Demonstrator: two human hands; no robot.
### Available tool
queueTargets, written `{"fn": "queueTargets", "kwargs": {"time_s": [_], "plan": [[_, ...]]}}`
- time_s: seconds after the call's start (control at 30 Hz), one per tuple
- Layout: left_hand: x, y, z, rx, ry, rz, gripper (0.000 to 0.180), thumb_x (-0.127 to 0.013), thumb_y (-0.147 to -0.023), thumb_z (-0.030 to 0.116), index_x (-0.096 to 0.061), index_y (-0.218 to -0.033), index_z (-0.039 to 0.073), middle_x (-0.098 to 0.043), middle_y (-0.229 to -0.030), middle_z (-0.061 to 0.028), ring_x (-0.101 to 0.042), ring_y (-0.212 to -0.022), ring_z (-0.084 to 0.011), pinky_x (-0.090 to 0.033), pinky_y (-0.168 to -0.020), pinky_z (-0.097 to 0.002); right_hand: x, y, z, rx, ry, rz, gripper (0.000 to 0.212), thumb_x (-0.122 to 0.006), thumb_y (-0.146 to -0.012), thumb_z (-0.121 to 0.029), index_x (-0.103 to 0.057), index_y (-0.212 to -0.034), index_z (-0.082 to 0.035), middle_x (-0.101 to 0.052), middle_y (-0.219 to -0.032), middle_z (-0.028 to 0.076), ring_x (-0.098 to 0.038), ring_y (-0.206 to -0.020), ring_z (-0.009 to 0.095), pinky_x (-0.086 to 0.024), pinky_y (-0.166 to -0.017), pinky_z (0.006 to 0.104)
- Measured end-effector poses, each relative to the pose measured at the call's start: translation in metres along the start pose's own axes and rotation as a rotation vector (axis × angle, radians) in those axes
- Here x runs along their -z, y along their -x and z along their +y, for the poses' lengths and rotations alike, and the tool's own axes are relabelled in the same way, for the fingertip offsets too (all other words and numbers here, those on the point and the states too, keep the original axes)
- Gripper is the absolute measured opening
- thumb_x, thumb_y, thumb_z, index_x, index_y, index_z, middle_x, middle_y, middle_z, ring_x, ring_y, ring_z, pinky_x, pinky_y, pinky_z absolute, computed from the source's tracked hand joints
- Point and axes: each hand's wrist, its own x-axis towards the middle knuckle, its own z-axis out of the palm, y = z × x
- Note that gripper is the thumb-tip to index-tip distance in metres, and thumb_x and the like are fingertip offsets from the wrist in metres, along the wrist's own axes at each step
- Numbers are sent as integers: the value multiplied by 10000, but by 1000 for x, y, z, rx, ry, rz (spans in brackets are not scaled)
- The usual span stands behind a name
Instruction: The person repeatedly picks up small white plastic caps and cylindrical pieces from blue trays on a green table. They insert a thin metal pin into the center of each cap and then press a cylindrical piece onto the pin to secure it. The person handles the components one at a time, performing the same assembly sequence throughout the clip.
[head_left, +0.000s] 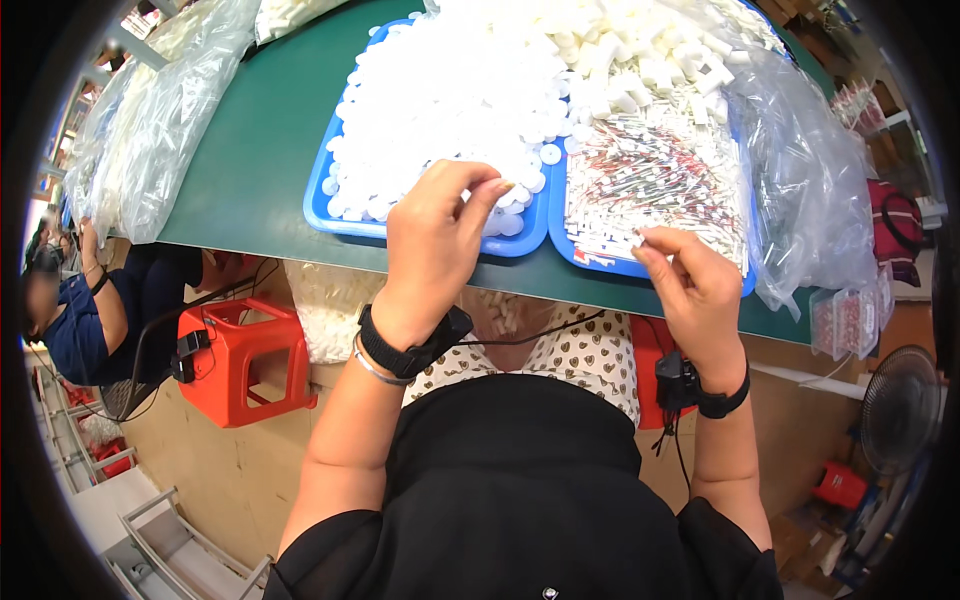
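Note:
My left hand [437, 240] is over the near edge of a blue tray [318, 205] heaped with small round white discs [440, 95]. Its thumb and forefinger are pinched together; whatever sits between the tips is lost against the white pile. At the near edge of a second blue tray [748, 270], my right hand [697, 285] also pinches thumb and forefinger together. A tiny pale bit shows at those tips, too small to name. That tray holds many short red and dark wire pieces with white ends [650, 165], and white block-like plastic parts [640, 50] lie heaped behind them.
The trays stand on a green table [250, 150]. Clear plastic bags lie at the left [150, 130] and right [800, 170]. A red stool [240, 365] stands below on the left, near a seated person [90, 310]. A black fan [900, 410] is at the right. Dark cables run from my wrist bands.

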Motion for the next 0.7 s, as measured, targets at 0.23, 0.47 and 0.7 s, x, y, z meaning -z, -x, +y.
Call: {"fn": "queueTargets", "kwargs": {"time_s": [0.23,0.47,0.7], "plan": [[-8,40,26,816,1214,-302,327,-552,-1017,213,-587,-1219,-41,-684,-1116,-155,-713,-913,-189,-596,-805,-276,-6,11,-16,185,-4,-34,116,-763,-788,-34,-685,-874,-30,-627,-683,72,-550,-551,214,-422,-517,324],[-19,65,23,939,1549,-310,318,-612,-985,206,-585,-1211,-16,-681,-1041,-97,-674,-886,-137,-564,-791,-246,-9,14,-20,224,136,-68,142,-766,-768,-36,-673,-875,-40,-504,-610,50,-490,-533,219,-378,-495,350],[-19,64,22,985,1623,-288,349,-594,-997,230,-561,-1244,-14,-657,-1068,-86,-655,-909,-126,-548,-806,-232,-8,14,-18,274,199,-80,162,-766,-759,-33,-670,-889,-38,-492,-626,51,-492,-549,220,-385,-508,354]]}}
